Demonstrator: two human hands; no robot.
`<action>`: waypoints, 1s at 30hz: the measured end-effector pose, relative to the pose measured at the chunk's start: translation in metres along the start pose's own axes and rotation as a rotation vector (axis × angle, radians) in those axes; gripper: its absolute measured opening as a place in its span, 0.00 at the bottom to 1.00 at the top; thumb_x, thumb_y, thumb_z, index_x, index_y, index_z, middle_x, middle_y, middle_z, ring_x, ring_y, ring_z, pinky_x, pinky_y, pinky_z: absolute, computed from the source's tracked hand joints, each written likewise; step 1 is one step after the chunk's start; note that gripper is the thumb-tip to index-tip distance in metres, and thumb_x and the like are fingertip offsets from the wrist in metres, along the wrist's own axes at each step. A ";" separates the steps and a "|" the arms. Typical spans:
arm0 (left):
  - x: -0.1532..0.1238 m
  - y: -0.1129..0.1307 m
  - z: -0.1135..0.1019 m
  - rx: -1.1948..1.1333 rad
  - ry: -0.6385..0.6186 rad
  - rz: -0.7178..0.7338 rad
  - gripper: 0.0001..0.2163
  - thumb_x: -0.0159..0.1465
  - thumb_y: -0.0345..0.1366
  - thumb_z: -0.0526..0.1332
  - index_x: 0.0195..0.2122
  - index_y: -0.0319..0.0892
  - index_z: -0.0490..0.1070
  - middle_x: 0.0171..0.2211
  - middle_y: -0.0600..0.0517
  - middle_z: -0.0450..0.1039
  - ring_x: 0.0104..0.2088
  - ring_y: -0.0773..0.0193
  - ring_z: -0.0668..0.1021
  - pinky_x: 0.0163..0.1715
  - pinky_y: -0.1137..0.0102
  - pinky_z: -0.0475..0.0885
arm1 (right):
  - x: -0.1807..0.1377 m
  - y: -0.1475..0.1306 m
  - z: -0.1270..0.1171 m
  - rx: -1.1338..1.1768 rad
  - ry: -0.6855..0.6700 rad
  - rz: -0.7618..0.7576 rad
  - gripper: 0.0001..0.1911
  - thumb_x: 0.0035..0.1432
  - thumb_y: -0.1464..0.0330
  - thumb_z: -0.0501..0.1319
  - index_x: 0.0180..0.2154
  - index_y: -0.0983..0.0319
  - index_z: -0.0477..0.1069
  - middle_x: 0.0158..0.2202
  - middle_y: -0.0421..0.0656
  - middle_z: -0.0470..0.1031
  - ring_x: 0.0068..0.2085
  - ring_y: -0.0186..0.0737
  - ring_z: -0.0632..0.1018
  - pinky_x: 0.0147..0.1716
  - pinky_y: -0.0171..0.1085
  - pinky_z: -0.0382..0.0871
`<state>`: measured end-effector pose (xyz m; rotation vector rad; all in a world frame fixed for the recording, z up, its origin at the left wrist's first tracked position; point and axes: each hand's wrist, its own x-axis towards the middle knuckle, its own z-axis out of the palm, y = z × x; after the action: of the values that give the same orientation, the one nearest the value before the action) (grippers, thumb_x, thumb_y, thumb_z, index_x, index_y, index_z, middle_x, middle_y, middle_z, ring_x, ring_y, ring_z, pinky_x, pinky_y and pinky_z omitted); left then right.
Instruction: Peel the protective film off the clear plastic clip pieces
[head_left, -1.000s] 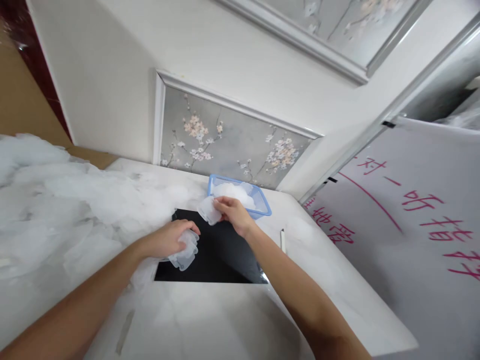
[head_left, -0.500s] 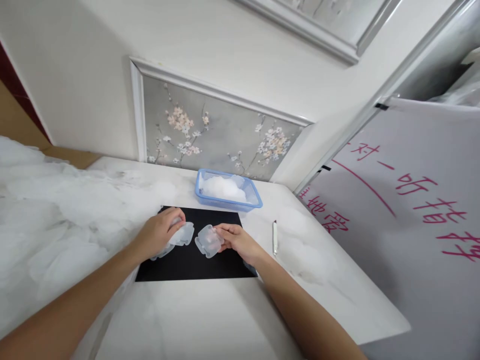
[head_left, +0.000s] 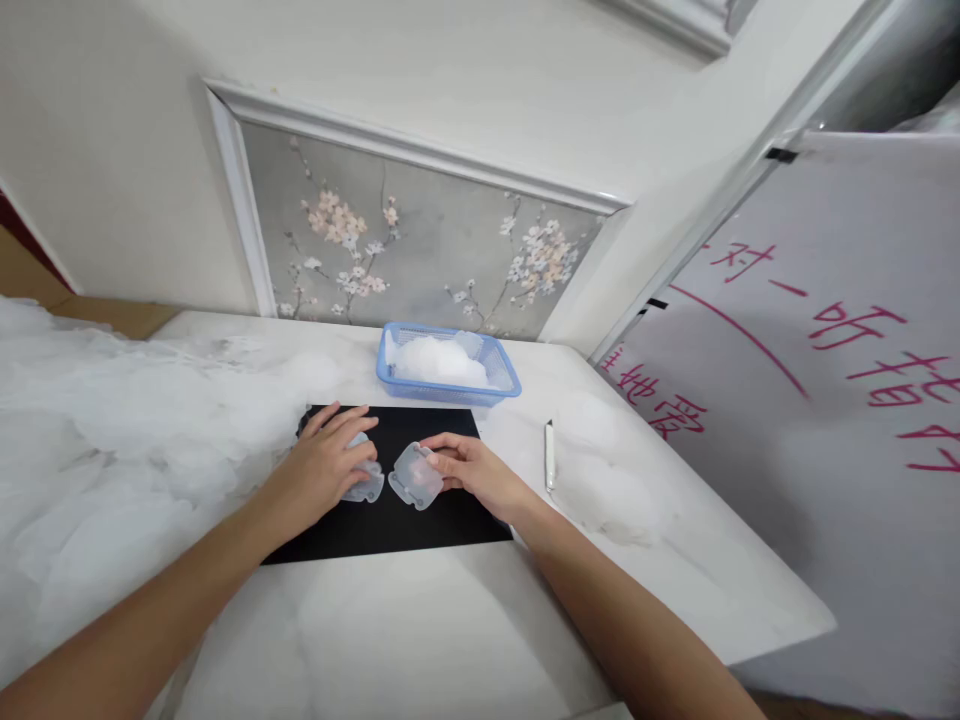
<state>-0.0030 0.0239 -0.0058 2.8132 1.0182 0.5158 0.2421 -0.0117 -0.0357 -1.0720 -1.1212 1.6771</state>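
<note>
Between thumb and fingers, my right hand [head_left: 472, 472] pinches a thin, frosted translucent plastic piece [head_left: 415, 477] with notched, rounded corners, above a black mat [head_left: 390, 532]. My left hand [head_left: 330, 462] is open, its fingers spread over a similar translucent plastic piece [head_left: 367, 487] at the mat's left part. That hand partly hides the piece, and I cannot tell how firmly it touches it. A small gap separates the two plastic pieces.
A blue basket [head_left: 450, 390] holding white translucent pieces stands behind the mat. A white-handled cutter [head_left: 550, 457] lies to the right. A large heap of translucent pieces [head_left: 135, 450] covers the left of the white tabletop [head_left: 405, 640]. A whiteboard [head_left: 825, 480] with red writing borders the right.
The left hand's fingers have gone from curled around translucent pieces to spread out flatter over the mat. The right hand keeps its piece in nearly the same place. The view has shifted slightly.
</note>
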 end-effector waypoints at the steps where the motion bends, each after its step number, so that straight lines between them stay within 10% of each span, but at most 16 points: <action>1: 0.000 0.005 -0.002 -0.096 0.022 -0.019 0.04 0.62 0.31 0.56 0.32 0.43 0.70 0.53 0.47 0.71 0.61 0.51 0.65 0.61 0.52 0.54 | 0.000 0.001 0.000 -0.010 0.002 -0.001 0.26 0.43 0.55 0.72 0.41 0.63 0.74 0.33 0.41 0.76 0.32 0.35 0.77 0.36 0.37 0.71; 7: -0.008 0.035 -0.009 -0.874 0.003 -0.600 0.12 0.63 0.46 0.57 0.42 0.46 0.63 0.35 0.52 0.76 0.35 0.59 0.78 0.39 0.64 0.70 | 0.000 0.001 0.002 -0.018 0.031 -0.024 0.23 0.47 0.53 0.69 0.37 0.64 0.74 0.31 0.41 0.75 0.31 0.35 0.76 0.35 0.38 0.72; 12: -0.005 0.037 -0.008 -1.405 -0.028 -0.857 0.20 0.58 0.48 0.64 0.48 0.42 0.69 0.42 0.46 0.75 0.43 0.57 0.77 0.42 0.64 0.71 | -0.001 -0.001 0.002 -0.010 0.180 -0.060 0.21 0.45 0.54 0.70 0.30 0.63 0.69 0.27 0.40 0.74 0.29 0.36 0.76 0.27 0.34 0.69; 21: 0.000 0.037 -0.011 -1.763 -0.058 -0.911 0.25 0.67 0.53 0.47 0.52 0.38 0.68 0.48 0.39 0.73 0.49 0.50 0.75 0.47 0.54 0.72 | -0.006 -0.001 0.009 0.105 0.134 -0.186 0.24 0.52 0.54 0.66 0.32 0.59 0.53 0.38 0.43 0.76 0.36 0.43 0.80 0.36 0.42 0.72; 26: 0.000 0.036 -0.011 -1.809 -0.065 -0.887 0.26 0.67 0.54 0.47 0.53 0.37 0.68 0.50 0.39 0.73 0.50 0.49 0.75 0.48 0.54 0.72 | -0.004 0.004 0.007 -0.296 0.172 -0.445 0.14 0.63 0.56 0.57 0.44 0.58 0.63 0.34 0.40 0.69 0.32 0.35 0.73 0.37 0.40 0.69; 30: 0.000 0.037 -0.013 -1.834 -0.060 -0.868 0.25 0.67 0.53 0.48 0.52 0.38 0.67 0.48 0.39 0.73 0.48 0.50 0.76 0.48 0.52 0.72 | -0.007 0.003 0.011 -0.740 0.137 -0.670 0.22 0.53 0.57 0.67 0.47 0.57 0.70 0.40 0.43 0.63 0.36 0.37 0.70 0.38 0.39 0.69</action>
<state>0.0150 -0.0053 0.0141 0.7066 0.8153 0.6507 0.2332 -0.0217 -0.0349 -1.0395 -1.8177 0.6534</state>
